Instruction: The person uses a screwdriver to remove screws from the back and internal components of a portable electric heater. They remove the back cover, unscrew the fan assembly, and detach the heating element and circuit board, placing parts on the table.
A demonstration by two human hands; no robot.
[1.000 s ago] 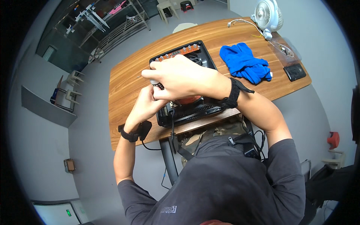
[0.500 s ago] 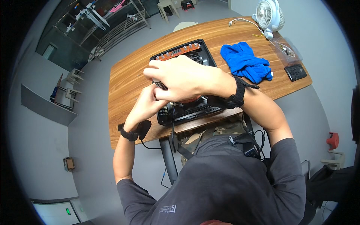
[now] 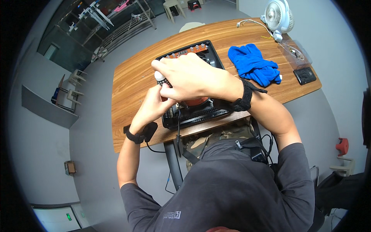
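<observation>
An opened black appliance casing (image 3: 199, 120), which looks like an induction cooker, lies on the wooden table in front of me. An orange circuit strip (image 3: 199, 48) with several round parts runs along its far side, and a reddish round part (image 3: 198, 102) shows under my right wrist. My right hand (image 3: 193, 77) is curled over the casing's left half, its fingertips mostly hidden. A small white rounded piece (image 3: 159, 75) shows by its fingers, above a dotted grille (image 3: 165, 82). My left hand (image 3: 150, 106) is closed at the casing's left edge, its fingertips meeting my right thumb. What either hand grips is hidden.
To the right lie a crumpled blue cloth (image 3: 254, 65), a black flat device (image 3: 305, 75) and a clear plastic tray (image 3: 295, 54). A white fan (image 3: 277, 19) stands at the far right corner. A black cable (image 3: 178, 131) hangs over the near table edge (image 3: 208, 129).
The fingers of my right hand have shifted a little, uncovering the white rounded piece. My left hand has moved slightly to the right and up. The casing stays in place.
</observation>
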